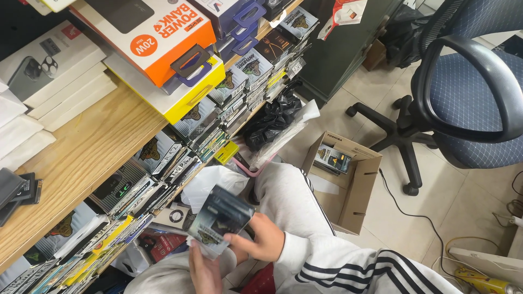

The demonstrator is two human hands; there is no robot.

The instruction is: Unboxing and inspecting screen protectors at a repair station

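Holding a small stack of flat dark packets (219,220) at lower centre of the frame, both hands are closed on it: the right hand (260,239) grips the stack's lower right edge with thumb on top, and the left hand (204,272) supports it from beneath, fingers curled under the lowest packet. The packets appear to be slim retail sleeves with a dark face and an emblem print; how many lie in the stack cannot be told. The stack sits above the person's lap, clear of the shelf and clear of the box.

Just left of the hands, an under-counter shelf (163,179) runs diagonally from lower left to upper centre, packed tight with upright rows of similar packets. Judged from this, most stock already stands filed, and the handful in the hands does not.

Above the shelf, the wooden counter (87,152) carries white boxes (49,71) at upper left and an orange-and-white carton (147,32) over a yellow one.

To the right of the hands, on the tiled floor, an open cardboard box (346,179) holds a few like packets (332,159) at its far end; most of its inside looks bare, which suggests it is nearly emptied, though part of the bottom is hidden. A black plastic bag (272,120) lies by the shelf end, and a blue office chair (468,98) stands at upper right.
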